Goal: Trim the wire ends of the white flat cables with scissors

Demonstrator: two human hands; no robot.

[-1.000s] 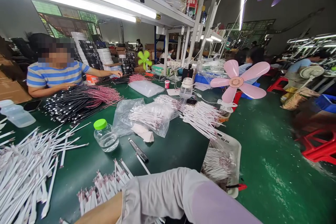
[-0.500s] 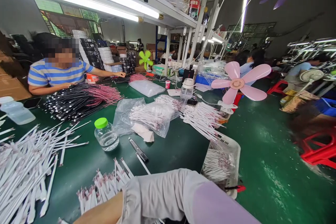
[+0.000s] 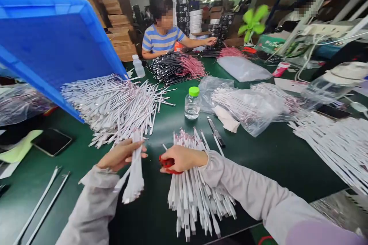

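Surface [image 3: 258, 157], dark green, lies under everything. Toward its far left corner stands a blue bin [image 3: 71, 49], tilted, and a heap [image 3: 115, 107] of white cables spreads from the bin's low side toward the middle. A pile [image 3: 333, 145] of similar cables lies by the right edge.

The sheaf [image 3: 195, 199] is smaller, laid toward the near edge, plug ends facing that edge and wire ends away. Each cable looks flat and fairly stiff; gathered together they should have some weight, and the smooth jackets may slide over one another, so a wide grip round the middle seems surest.

The left hand [image 3: 122, 155] is closed on a bundle [image 3: 135, 176] just left of the sheaf, thumb across its upper part. The bundle looks light and slightly springy; its lower ends fan out, and a loose pinch there could let single cables slip.

The right hand [image 3: 184, 159] is over the sheaf's upper part, fingers curled round a red tool [image 3: 169, 162] whose working end is hidden.

Farther from the near edge, a jar [image 3: 192, 106] stands upright and a knife [image 3: 216, 131] lies flat.

Smallest are the pinkish wire ends [image 3: 184, 138]: thin, probably easily bent, best left out of any grip.
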